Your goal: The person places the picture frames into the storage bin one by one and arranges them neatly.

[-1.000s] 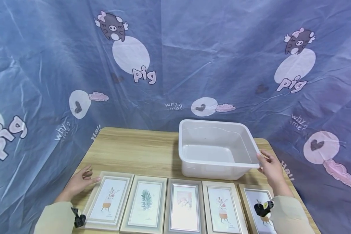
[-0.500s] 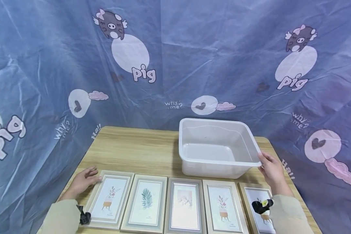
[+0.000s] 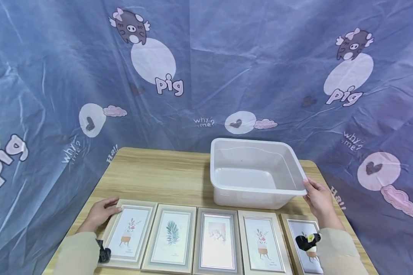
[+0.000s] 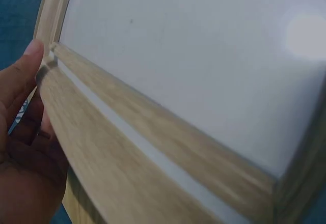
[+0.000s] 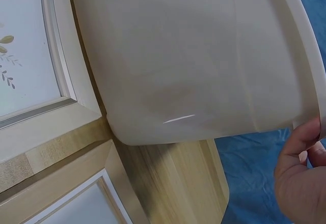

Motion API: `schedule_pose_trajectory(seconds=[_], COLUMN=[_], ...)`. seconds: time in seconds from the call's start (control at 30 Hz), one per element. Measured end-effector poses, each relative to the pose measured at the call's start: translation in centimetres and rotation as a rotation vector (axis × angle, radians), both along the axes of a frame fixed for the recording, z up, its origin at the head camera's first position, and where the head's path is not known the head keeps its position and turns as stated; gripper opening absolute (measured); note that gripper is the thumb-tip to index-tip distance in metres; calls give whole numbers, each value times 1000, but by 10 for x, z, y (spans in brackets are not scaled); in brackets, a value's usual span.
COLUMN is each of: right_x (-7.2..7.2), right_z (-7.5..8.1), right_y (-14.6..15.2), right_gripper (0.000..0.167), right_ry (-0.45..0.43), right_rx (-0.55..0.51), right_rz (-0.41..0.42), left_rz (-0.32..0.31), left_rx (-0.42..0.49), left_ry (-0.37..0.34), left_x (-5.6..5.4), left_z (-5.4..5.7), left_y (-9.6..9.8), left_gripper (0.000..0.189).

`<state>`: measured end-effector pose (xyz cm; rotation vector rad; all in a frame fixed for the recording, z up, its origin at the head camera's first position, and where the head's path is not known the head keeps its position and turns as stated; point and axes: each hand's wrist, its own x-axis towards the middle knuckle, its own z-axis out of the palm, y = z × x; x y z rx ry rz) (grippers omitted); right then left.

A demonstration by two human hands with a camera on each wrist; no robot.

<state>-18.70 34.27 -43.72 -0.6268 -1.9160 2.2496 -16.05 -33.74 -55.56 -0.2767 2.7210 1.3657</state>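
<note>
At the left end of a row of picture frames, my left hand (image 3: 100,214) holds the upper left edge of the leftmost picture frame (image 3: 148,225). In the left wrist view its thumb lies on the corner of that pale wooden frame (image 4: 117,147), and the fingers curl at the side, partly hidden. The frame's picture shows a plant in an orange pot. My right hand (image 3: 319,199) pinches the right front corner of a white plastic basin's (image 3: 251,198) rim. From the right wrist, the thumb and fingers of that hand (image 5: 300,175) grip the rim.
Several more frames lie side by side: one with a green leaf (image 3: 172,235), one with a pink picture (image 3: 217,240), and two potted-plant ones (image 3: 263,244). They line the near part of the wooden table (image 3: 158,172). A blue patterned curtain (image 3: 206,68) hangs behind.
My left hand has moved right and slightly inward, from beside the leftmost picture frame onto its edge. The right hand keeps its grip on the basin rim, with hardly any motion.
</note>
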Motion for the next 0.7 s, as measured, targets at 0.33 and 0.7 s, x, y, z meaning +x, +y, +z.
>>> schedule_pose_trajectory(seconds=[0.33, 0.7], right_x=[1, 1], right_z=[0, 1], right_y=[0, -2], right_gripper=[17, 17], right_ry=[4, -19], right_rx=[-16, -28], right_rz=[2, -24], left_rz=[35, 42], left_rx=[-14, -16], left_ry=[27, 36], left_x=[-1, -4], left_z=[-3, -2], left_y=[3, 2], left_gripper=[51, 46])
